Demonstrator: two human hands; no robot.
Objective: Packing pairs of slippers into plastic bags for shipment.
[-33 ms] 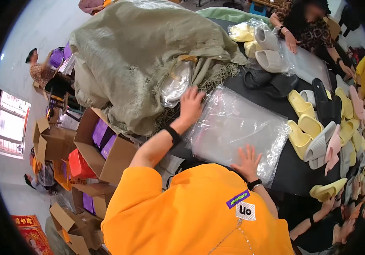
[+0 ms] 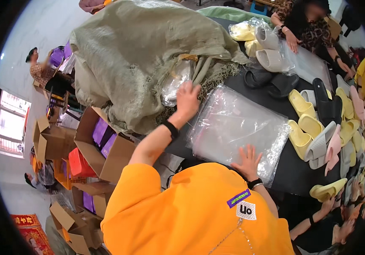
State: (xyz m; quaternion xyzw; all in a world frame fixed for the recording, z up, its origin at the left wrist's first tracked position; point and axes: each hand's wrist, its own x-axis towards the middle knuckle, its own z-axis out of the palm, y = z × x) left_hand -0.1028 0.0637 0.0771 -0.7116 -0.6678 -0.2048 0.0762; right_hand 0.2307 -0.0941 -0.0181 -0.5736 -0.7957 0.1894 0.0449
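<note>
My left hand reaches to a clear-wrapped package of slippers, pale and ribbed, in the torn opening of a grey-green woven sack. Its fingers are bent at the package's right edge, with the thumb apart; I see no firm hold. Under my right hand lies a stack of clear plastic bags on the black table. That hand rests flat on the stack's near edge, fingers spread.
Yellow slippers, black slippers and pink ones crowd the table's right. Bagged slippers lie farther back. A co-worker's hand rests beyond; another person's hand holds a yellow slipper. Open cartons stand left.
My left hand has moved slightly left and away from me, off the bag stack's corner to the wrapped slippers, its fingers drawing closer together. My right hand stays put.
</note>
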